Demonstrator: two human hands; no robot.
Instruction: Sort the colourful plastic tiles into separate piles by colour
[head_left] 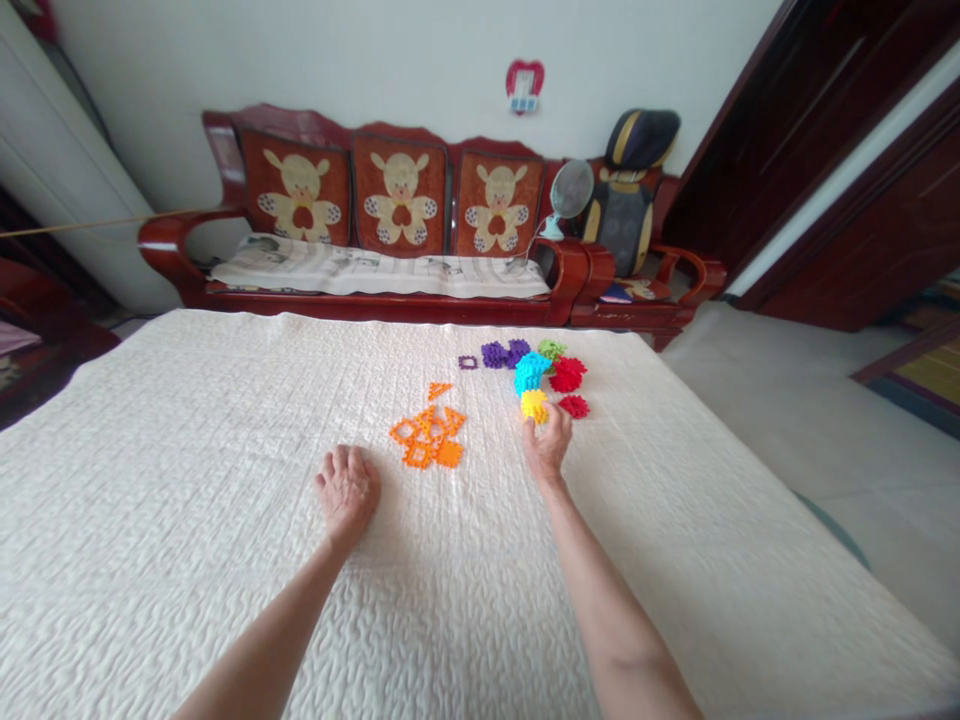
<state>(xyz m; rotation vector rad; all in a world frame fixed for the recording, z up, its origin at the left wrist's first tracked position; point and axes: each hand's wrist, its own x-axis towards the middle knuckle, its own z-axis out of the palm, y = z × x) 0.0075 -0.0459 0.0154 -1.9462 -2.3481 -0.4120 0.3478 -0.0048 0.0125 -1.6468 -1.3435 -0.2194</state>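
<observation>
My left hand (346, 492) rests on the cream quilted cloth (187, 480), fingers curled under, holding nothing that I can see. Just to its right lie several flat orange plastic pieces (429, 436), squares and triangles. My right hand (547, 440) reaches forward and its fingers close on a yellow stack of pieces (534, 404). Beyond that stack sit a cyan stack (530, 371), red pieces (568, 376), purple pieces (501, 353) and green pieces (552, 349).
A red wooden sofa (360, 250) with bear-pattern cushions stands against the far wall. A small fan (568, 192) and a dark seat pad (628, 190) sit at its right end. Dark wooden doors (840, 170) are on the right, with grey floor below.
</observation>
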